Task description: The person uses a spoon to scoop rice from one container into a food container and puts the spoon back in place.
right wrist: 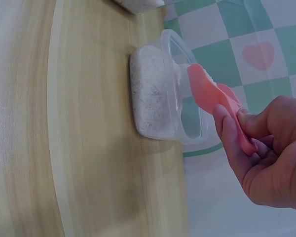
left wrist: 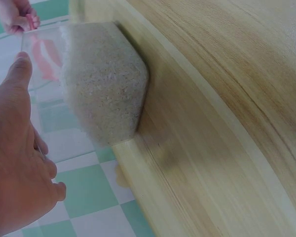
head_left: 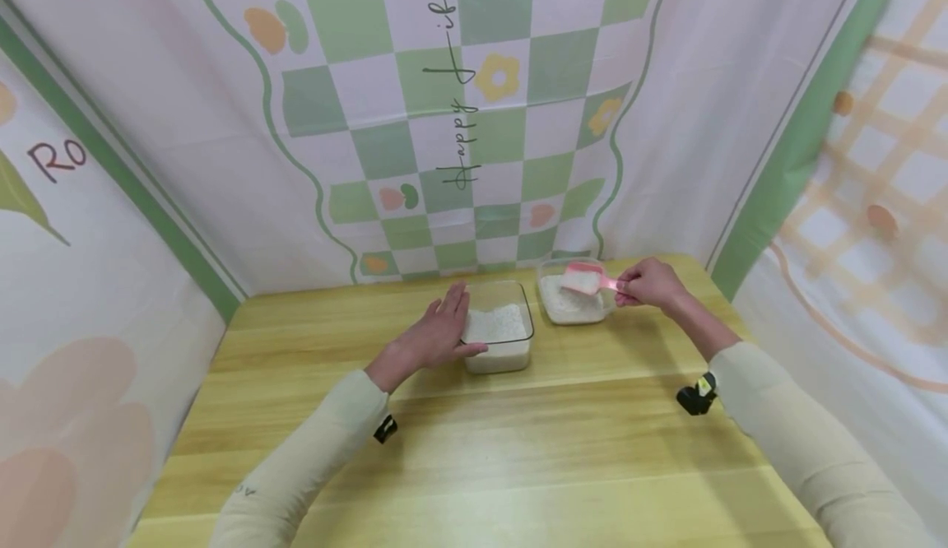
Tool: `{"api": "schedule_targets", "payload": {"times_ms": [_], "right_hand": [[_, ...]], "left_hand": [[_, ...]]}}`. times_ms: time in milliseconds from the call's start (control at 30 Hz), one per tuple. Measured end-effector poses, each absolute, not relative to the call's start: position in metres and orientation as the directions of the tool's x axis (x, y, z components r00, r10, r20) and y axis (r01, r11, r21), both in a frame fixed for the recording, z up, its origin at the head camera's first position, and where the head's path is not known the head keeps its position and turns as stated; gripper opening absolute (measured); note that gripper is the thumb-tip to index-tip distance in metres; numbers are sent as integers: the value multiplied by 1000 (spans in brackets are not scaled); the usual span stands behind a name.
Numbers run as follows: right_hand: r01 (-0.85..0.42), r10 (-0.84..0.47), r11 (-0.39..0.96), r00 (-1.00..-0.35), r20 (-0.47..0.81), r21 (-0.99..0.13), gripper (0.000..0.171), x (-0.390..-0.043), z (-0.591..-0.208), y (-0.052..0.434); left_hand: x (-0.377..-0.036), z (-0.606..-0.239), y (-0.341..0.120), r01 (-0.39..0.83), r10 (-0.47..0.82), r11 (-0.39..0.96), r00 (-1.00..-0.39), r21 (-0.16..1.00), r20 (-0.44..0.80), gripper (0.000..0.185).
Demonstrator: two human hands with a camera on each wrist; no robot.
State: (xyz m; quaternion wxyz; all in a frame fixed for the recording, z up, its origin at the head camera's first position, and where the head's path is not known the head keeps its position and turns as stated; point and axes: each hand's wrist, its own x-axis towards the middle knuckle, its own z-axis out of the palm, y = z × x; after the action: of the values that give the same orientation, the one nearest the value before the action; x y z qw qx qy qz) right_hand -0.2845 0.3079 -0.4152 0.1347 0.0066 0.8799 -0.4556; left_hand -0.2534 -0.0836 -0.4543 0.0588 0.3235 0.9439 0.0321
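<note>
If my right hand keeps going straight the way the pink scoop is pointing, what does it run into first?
Probably the square container of white grains. The right hand holds the pink scoop over the round container, pointing left toward it. The scoop looks higher than its rim, though depth is unclear.

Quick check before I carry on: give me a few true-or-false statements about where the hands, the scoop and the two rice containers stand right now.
1. The right hand holds a pink scoop. True.
2. The scoop is empty. False: it carries white rice.
3. The scoop is over the right container. True.
4. The left hand grips the scoop too. False: it rests with straight fingers against the side of the left container.
5. Both containers hold rice. True.
6. The containers stand on a green cloth. False: they stand on the wooden table.
</note>
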Motion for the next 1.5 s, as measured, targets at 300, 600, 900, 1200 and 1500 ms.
{"api": "schedule_targets", "payload": {"times_ms": [300,600,900,1200,1500], "right_hand": [[79,-115,687,-970,-216,-722,29,-283,-410,303],[36,-146,719,-968,-202,-694,27,-281,-406,301],[5,-152,771,-970,-191,-637,25,-279,-403,303],[-23,-152,802,-974,-167,-597,25,-279,-403,305],[-52,-163,825,-975,-149,-562,24,-273,-399,306]], "left_hand": [[-253,-453,-84,601,611,791,-784,111,-108,102],[-253,-452,-84,606,616,788,-781,109,-103,101],[-253,-451,-84,607,617,787,-780,110,-106,101],[-252,-450,-84,607,617,787,-779,113,-110,102],[-251,-448,-84,599,613,789,-779,133,-130,102]]}}
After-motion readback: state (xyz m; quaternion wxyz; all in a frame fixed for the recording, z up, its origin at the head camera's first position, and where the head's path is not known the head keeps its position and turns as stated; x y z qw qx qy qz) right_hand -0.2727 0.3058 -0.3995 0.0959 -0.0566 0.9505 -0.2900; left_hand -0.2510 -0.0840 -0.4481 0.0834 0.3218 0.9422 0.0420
